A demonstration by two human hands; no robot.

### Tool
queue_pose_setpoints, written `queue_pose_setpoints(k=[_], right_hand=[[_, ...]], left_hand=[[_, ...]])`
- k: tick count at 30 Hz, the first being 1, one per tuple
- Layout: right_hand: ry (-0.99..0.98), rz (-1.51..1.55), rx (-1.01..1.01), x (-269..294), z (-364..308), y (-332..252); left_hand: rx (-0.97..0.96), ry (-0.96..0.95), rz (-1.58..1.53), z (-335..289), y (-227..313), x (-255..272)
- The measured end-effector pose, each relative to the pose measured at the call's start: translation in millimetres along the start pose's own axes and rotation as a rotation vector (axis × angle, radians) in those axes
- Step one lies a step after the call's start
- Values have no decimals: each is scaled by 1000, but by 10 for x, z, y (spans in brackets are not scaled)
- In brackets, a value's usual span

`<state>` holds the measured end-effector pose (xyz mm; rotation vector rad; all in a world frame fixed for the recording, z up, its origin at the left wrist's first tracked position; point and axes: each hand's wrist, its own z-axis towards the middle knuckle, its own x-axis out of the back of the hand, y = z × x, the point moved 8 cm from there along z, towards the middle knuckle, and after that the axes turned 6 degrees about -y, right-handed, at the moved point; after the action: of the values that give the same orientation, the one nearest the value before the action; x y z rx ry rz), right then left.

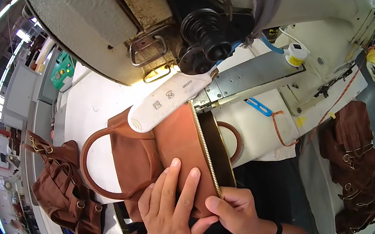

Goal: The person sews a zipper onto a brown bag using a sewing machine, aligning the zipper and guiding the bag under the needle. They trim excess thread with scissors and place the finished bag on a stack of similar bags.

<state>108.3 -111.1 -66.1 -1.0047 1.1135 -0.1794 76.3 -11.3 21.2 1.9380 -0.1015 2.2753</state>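
A brown leather handbag (135,155) lies under the sewing machine (91,13), its long zipper (204,144) with brass-coloured teeth running from the needle area toward me. Flat on the leather, fingers spread, rests my left hand (170,212). My right hand (236,213) pinches the bag's near edge at the zipper's end, thumb on top. One rounded handle (83,162) loops out to the left and another handle (237,142) shows to the right. A white plastic guard (160,105) covers part of the bag, and the needle is hidden.
More brown bags (68,191) sit at the left, and a pile of brown leather pieces (353,168) lies at the right. A blue plastic tool (258,106) on an orange cord rests on the white table (82,100). A small white bottle (296,55) stands on the machine bed.
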Motion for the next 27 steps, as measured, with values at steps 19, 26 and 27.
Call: queue_pose_setpoints(k=[19,26,27], right_hand=[[62,-8,-34,25,149,67],[55,-25,-41,24,189,-71],[44,-13,-33,34,206,-72]], left_hand=[[8,-47,14,96,-129,-12],[-7,-18,22,146,-66,41],[-13,-13,46,168,-48,48]])
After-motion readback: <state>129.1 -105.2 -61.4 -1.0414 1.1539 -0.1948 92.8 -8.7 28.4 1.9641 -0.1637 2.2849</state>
